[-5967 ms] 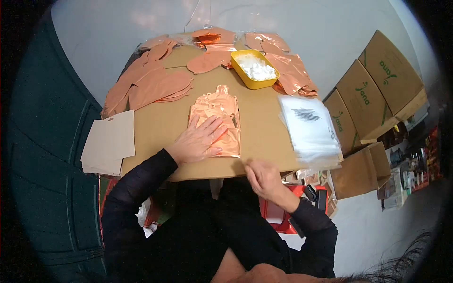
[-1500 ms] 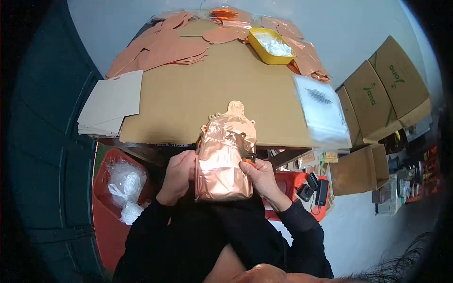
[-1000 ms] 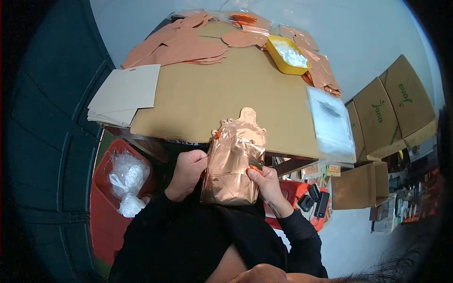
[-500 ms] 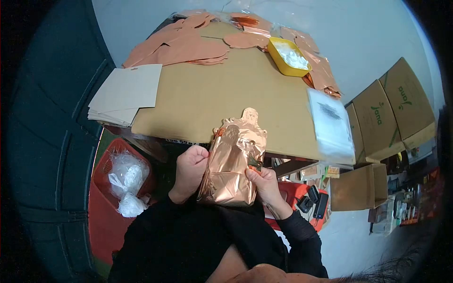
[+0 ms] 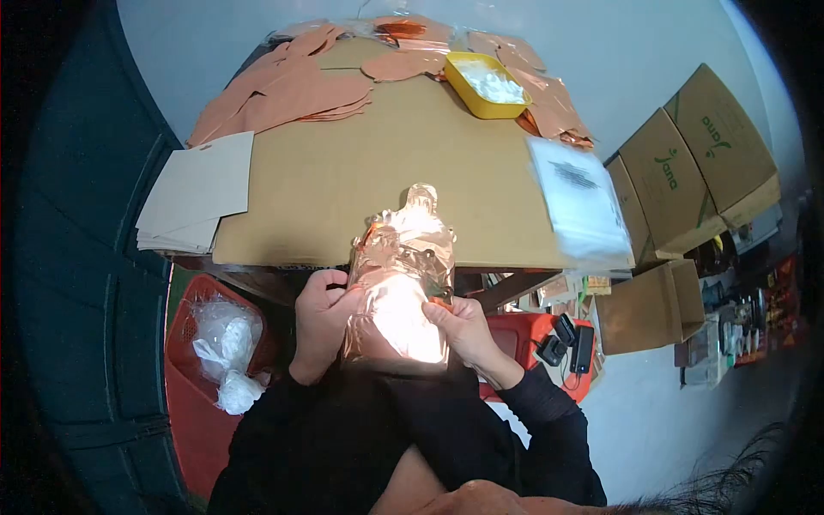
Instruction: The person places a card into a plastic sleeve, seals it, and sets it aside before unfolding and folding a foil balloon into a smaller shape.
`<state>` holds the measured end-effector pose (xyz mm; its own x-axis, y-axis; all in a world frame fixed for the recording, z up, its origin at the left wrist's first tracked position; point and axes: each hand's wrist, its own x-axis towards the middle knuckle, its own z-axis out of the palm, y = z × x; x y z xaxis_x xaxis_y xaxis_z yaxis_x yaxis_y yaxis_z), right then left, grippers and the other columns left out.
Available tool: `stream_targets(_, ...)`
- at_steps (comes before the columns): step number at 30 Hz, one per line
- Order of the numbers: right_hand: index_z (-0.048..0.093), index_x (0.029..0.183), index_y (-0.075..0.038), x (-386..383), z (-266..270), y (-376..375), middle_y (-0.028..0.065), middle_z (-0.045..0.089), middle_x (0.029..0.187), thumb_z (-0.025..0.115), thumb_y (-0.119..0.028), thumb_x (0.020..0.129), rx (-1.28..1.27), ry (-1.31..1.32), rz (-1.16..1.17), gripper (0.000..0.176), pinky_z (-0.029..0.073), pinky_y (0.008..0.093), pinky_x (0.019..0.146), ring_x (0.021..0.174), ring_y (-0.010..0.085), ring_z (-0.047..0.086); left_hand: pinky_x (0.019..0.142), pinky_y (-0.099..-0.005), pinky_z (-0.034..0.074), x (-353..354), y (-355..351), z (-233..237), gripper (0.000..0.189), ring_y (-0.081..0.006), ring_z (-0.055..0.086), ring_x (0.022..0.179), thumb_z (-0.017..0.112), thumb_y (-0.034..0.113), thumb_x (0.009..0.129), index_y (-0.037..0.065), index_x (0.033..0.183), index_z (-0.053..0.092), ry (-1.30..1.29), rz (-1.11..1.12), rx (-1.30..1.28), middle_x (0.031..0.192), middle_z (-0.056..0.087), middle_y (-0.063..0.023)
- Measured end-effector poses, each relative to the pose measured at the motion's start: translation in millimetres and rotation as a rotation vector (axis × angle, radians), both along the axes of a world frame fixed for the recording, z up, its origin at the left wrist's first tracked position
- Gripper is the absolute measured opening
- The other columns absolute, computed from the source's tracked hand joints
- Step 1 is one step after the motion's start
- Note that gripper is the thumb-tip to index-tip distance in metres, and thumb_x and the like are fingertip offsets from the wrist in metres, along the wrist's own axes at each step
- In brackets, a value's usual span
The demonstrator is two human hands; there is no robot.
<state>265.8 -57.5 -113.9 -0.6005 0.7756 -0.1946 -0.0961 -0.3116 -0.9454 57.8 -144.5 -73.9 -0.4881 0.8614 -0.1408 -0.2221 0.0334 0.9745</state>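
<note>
A shiny rose-gold foil piece [image 5: 390, 257], which looks like a flat, folded foil balloon, is upright in front of my body, tilted against the table's front edge. It has a rounded tab at its top and a bright glare on its lower half. My left hand [image 5: 322, 322] grips its left edge, fingers curled and partly hidden behind the foil. On the right side, my right hand [image 5: 463, 330] pinches the foil, thumb on the front and other fingers behind.
The cardboard-topped table [image 5: 343, 189] holds flat rose-gold foil pieces [image 5: 300, 90], white cards [image 5: 197, 193], a yellow tub [image 5: 493, 109] of white material and clear plastic sleeves [image 5: 584, 206]. A red basket [image 5: 184, 360] stands lower left; cardboard boxes [image 5: 687, 172] stand right.
The view has shifted, so the table appears further left. The foil piece tilts so that it now catches a strong glare. My left hand has moved in closer over its left edge.
</note>
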Motion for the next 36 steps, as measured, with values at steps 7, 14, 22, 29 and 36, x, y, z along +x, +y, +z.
stream_targets(7,0.068,0.087,-0.004,-2.0,1.5,-2.6,-0.0087,0.059,0.077,0.063,-0.019,0.098,-0.031,0.019,-0.002,0.019,0.036,0.0187,0.055,0.063,-0.0007,0.045,0.063,-0.0206,0.046,-14.2,1.3,-21.7,0.015,-0.005,0.057,0.069,0.06,0.006,0.092,-0.007,0.094,0.067,-0.278,-0.178,-0.03,0.081,0.066,-0.0049)
stream_targets(14,0.069,0.095,-0.001,5.6,5.9,6.8,-0.0001,0.068,0.087,0.058,-0.019,0.1,-0.008,0.041,0.108,0.022,0.048,0.0211,0.065,0.074,0.0036,0.059,0.063,-0.0215,0.047,-10.9,0.4,-15.6,0.014,-0.006,0.057,0.068,0.06,0.005,0.091,-0.006,0.091,0.067,-0.231,-0.141,-0.026,0.08,0.066,-0.0037)
stream_targets(22,0.066,0.101,0.001,6.3,-7.5,17.3,0.0005,0.068,0.092,0.056,-0.015,0.1,-0.128,0.124,0.129,0.019,0.049,0.0229,0.07,0.078,0.0049,0.059,0.066,-0.0232,0.048,-22.3,7.6,-22.0,0.012,-0.0072,0.059,0.071,0.06,0.006,0.091,-0.004,0.093,0.065,-0.385,-0.289,-0.05,0.084,0.065,-0.0041)
stream_targets(29,0.067,0.101,0.0,0.0,3.8,16.3,-0.0002,0.067,0.092,0.061,-0.017,0.098,-0.217,0.134,0.149,0.019,0.048,0.0227,0.073,0.081,0.0043,0.058,0.068,-0.0226,0.049,-24.8,10.8,-18.5,0.018,-0.0076,0.061,0.075,0.059,0.008,0.092,-0.006,0.1,0.066,-0.289,-0.372,-0.042,0.09,0.067,-0.0058)
stream_targets(36,0.068,0.101,0.0,5.8,-20.1,25.7,0.0007,0.068,0.092,0.061,-0.018,0.098,-0.138,0.117,0.213,0.019,0.049,0.0227,0.073,0.081,0.005,0.059,0.067,-0.0233,0.051,-25.0,12.4,-25.8,0.019,-0.0091,0.062,0.072,0.058,0.005,0.09,-0.007,0.101,0.066,-0.333,-0.338,-0.035,0.088,0.068,-0.0069)
